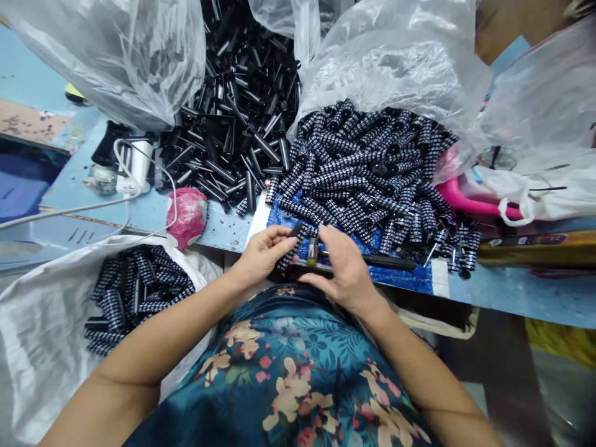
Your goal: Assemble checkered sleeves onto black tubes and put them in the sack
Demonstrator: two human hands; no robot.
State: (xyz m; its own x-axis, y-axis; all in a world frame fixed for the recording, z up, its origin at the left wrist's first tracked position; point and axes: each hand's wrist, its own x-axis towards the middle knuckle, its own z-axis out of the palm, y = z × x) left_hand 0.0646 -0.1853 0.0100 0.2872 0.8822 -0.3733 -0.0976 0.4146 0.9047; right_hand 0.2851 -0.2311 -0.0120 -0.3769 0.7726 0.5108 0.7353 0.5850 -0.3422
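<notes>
My left hand [266, 253] is closed on a black-and-white patterned tube [287, 257] just over the table's front edge. A black end of that piece sticks up past the fingertips. My right hand [343, 267] is beside it, thumb and fingers spread apart, with nothing visible in its grip. Between the hands is the metal head of what looks like a hammer [312, 251]. Its black handle [390, 262] runs to the right, partly hidden behind my right hand. A large pile of similar patterned tubes [344, 180] lies right in front of my hands on a blue sheet [410, 273].
Loose glossy black pieces [242, 124] are heaped at the back left. Clear plastic bags [395, 62] stand behind the piles. A pink wrapped lump [187, 214] and a white corded device [139, 164] sit at left. Below, a white sack [41, 310] holds more patterned tubes.
</notes>
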